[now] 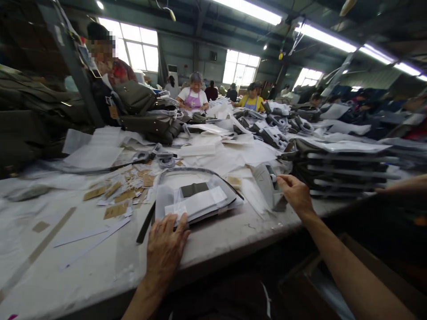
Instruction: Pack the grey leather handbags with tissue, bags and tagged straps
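Observation:
My left hand (167, 238) lies with its fingers spread on the near edge of a flat bag (230, 195) with a dark curved rim. White folded paper (200, 202) and a small dark olive piece (194, 190) rest on top of the bag. A dark strap (146, 224) sticks out at its left side. To the right, my right hand (296, 193) is closed in a pinch at the edge of a crumpled translucent plastic sheet (263, 184). Its other fingers are curled in.
Brown tags (116, 210) and paper strips (96, 238) lie scattered on the white table (133, 262). White sheets (213, 149) are heaped behind. Stacked wrapped bags (347, 171) stand right, with another person's arm (403, 184) beside them. Olive bags (150, 120) and several people are farther back.

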A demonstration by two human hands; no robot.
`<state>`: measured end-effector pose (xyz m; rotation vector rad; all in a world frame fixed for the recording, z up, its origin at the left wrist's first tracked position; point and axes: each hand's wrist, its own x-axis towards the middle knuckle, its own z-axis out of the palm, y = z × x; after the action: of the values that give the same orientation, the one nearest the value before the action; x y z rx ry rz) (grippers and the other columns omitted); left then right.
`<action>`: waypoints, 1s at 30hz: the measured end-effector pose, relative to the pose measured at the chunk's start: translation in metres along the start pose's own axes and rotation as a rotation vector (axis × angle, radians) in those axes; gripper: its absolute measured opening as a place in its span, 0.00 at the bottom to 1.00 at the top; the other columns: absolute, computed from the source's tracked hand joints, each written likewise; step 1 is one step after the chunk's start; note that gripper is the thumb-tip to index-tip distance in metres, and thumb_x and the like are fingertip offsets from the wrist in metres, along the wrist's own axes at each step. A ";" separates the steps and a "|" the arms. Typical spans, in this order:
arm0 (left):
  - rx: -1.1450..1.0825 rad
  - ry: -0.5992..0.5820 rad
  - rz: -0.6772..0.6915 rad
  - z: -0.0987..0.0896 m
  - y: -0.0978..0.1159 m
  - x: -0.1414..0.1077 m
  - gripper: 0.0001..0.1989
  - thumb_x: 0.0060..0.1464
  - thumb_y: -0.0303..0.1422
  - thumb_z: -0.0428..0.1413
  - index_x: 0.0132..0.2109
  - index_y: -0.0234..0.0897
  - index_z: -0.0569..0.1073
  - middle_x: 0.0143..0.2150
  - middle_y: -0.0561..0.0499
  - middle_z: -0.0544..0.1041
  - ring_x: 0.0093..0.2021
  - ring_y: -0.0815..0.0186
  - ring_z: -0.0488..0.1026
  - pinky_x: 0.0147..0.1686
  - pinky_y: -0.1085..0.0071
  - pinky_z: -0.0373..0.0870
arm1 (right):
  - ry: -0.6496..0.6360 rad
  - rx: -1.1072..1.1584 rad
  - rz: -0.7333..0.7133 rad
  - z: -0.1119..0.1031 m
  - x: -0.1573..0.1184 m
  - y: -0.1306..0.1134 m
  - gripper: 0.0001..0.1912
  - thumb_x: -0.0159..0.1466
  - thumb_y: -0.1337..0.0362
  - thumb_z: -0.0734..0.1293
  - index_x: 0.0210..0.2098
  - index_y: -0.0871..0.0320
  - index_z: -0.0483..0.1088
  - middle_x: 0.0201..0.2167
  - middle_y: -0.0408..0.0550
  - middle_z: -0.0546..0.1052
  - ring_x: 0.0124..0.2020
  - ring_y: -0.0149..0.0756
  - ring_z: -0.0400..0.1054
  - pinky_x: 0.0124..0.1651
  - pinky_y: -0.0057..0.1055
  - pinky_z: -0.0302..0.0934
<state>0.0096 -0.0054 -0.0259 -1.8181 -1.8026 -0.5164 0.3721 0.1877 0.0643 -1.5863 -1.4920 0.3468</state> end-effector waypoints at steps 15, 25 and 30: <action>0.020 0.019 -0.001 -0.003 0.002 0.002 0.16 0.63 0.30 0.51 0.55 0.39 0.73 0.49 0.42 0.75 0.51 0.53 0.71 0.55 0.53 0.62 | -0.057 0.323 0.315 -0.007 0.029 0.054 0.17 0.42 0.52 0.73 0.19 0.59 0.71 0.19 0.46 0.74 0.22 0.32 0.66 0.26 0.29 0.60; 0.007 0.018 0.020 0.005 -0.002 -0.001 0.17 0.63 0.31 0.51 0.57 0.39 0.72 0.50 0.42 0.74 0.53 0.52 0.70 0.55 0.53 0.62 | 0.065 0.300 0.378 -0.011 -0.035 0.078 0.17 0.40 0.50 0.71 0.14 0.55 0.64 0.11 0.40 0.64 0.16 0.31 0.58 0.20 0.30 0.56; -0.032 0.009 -0.001 0.002 -0.002 -0.003 0.18 0.62 0.32 0.53 0.58 0.41 0.71 0.50 0.43 0.74 0.53 0.53 0.69 0.56 0.52 0.60 | -0.048 0.238 0.359 -0.012 -0.058 0.076 0.16 0.41 0.50 0.71 0.15 0.55 0.67 0.13 0.42 0.66 0.18 0.33 0.59 0.23 0.32 0.57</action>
<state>0.0077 -0.0061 -0.0291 -1.8336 -1.7988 -0.5558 0.4166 0.1403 -0.0070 -1.6554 -1.1470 0.7429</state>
